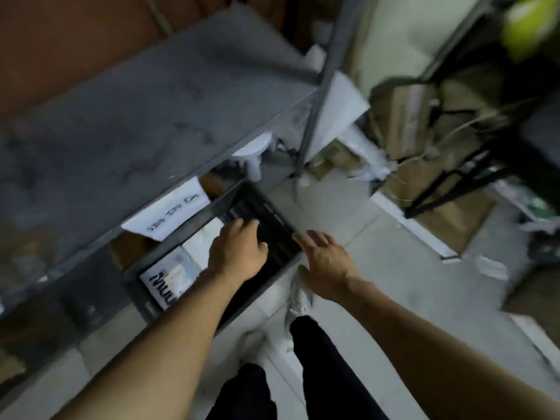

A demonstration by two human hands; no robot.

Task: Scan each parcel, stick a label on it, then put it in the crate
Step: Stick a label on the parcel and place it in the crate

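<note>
Two bare hands reach down toward a dark crate (169, 253) on the floor, half under a grey shelf (136, 110). The left hand (239, 253) is over the crate's open middle, fingers loosely curled, holding nothing. The right hand (324, 262) hovers just past the crate's right rim, fingers spread wide. White parcels (172, 275) lie inside, against the crate's left edge.

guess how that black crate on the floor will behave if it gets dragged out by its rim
The black crate looks like rigid ribbed plastic, so it should probably keep its shape. It sits low and wide, so tipping seems unlikely. With only a few flat white parcels inside, it is likely light and may slide easily on the smooth floor.
</note>
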